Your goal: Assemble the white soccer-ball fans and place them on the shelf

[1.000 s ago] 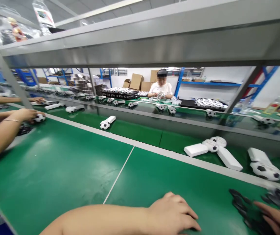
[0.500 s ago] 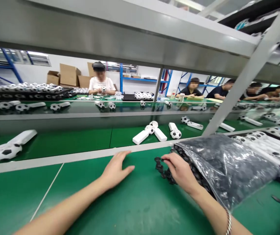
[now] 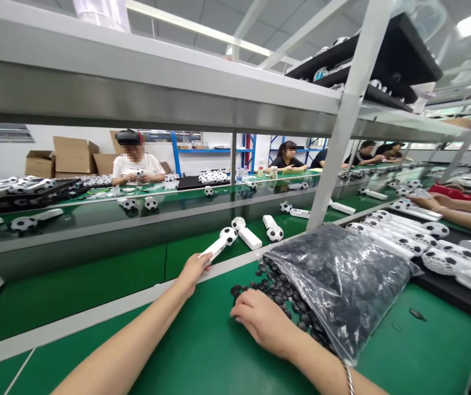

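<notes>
Catalogued on a green tabletop (image 3: 214, 351): one clear plastic bag (image 3: 338, 285) filled with small black pieces, with a loose heap of black pieces (image 3: 279, 293) lying at its mouth. The right hand (image 3: 262, 321) is held half-open, its fingers lightly curled, against the heap. A white handle (image 3: 214, 248) with a football-patterned head (image 3: 229, 236) is gripped at its end by the closed left hand (image 3: 194, 272).

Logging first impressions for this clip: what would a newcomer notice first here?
A clear plastic bag spills small black pieces onto the green bench, under the right hand. The left hand grips a white-handled soccer-ball toy at the bench's far edge. More such toys lie in rows at right.
</notes>
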The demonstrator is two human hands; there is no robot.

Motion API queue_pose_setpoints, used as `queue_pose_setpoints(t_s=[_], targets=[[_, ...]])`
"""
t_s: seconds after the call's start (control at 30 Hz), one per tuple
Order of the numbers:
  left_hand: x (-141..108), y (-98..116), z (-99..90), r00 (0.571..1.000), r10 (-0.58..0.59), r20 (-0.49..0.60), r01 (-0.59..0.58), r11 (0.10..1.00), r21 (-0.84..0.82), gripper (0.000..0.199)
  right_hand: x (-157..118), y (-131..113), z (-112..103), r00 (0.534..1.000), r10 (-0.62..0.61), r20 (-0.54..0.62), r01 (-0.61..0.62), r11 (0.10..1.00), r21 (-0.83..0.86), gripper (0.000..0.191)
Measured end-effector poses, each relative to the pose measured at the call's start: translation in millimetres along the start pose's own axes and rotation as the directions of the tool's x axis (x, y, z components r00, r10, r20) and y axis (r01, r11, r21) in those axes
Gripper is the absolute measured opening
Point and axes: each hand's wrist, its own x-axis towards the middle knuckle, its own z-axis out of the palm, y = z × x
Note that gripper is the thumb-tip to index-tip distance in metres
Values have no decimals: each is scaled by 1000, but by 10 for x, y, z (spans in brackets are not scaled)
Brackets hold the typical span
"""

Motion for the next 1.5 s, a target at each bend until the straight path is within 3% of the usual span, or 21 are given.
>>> queue_pose_setpoints(t_s=[0.07,0.1,0.13,0.17,0.2,0.27,0.37,0.6,0.87,0.93,1.0,1.03,1.1,1.17,1.2,1.23,1.3,1.37,1.4,1.43,1.5], targets=[[-335,45,-116,987,-67,149,100,969,-225,39,-8,-4,-8,987,119,-104,-99,979,180,26],[-539,69,-165,956,-94,277,215,869,-446,37,-9,-5,-9,969,202,-142,-151,939,309,33],[-753,93,-201,912,-98,398,343,712,-612,35,-9,-9,-10,947,283,-150,-188,870,455,41],[-964,113,-219,870,-84,486,445,559,-700,34,-8,-18,-11,930,344,-126,-203,771,603,47],[-1161,127,-220,832,-65,551,523,424,-739,35,-6,-35,-17,923,375,-84,-197,648,736,51],[-1478,129,-175,773,-30,634,619,257,-742,37,-2,-98,-45,936,353,-3,-142,385,912,56],[-1724,86,-36,734,4,679,671,153,-726,38,1,-262,-112,952,305,29,-75,139,987,53],[-1804,64,180,762,19,647,625,237,-744,39,-26,-640,-96,898,377,226,-230,-36,973,42],[-1779,45,202,795,-24,606,576,344,-742,36,-38,-724,8,844,393,365,-337,-140,931,31],[-1748,29,174,796,-43,604,559,436,-705,34,-36,-710,45,835,408,369,-325,-175,929,30],[-1685,2,73,797,-69,600,504,623,-598,32,-36,-677,70,839,411,358,-299,-202,933,33],[-1633,-23,-16,813,-81,576,437,739,-513,30,-37,-654,75,841,409,354,-289,-214,933,36],[-1484,-105,-281,902,-70,425,211,932,-293,32,-42,-600,67,836,419,355,-284,-223,932,40],[-1287,-239,-659,996,25,85,-24,1000,-11,47,-51,-539,44,818,446,364,-297,-215,931,43],[-1187,-323,-879,987,100,-126,-79,984,160,55,-54,-509,32,809,457,371,-310,-206,928,43],[-1094,-414,-1107,934,162,-318,-54,945,322,63,-57,-481,23,798,466,381,-327,-196,924,43],[-953,-606,-1538,772,205,-601,174,841,511,79,-58,-435,18,782,473,407,-368,-176,913,44],[-871,-790,-1866,620,148,-770,409,777,479,93,-57,-415,27,769,476,427,-406,-152,901,48],[-844,-872,-1978,567,111,-816,478,763,436,98,-56,-416,33,765,476,435,-423,-139,896,49],[-821,-946,-2060,532,74,-843,518,759,394,101,-54,-426,39,761,476,440,-436,-127,891,51],[-774,-1056,-2156,515,32,-856,530,773,348,103,-51,-466,40,754,483,445,-455,-105,884,54]])
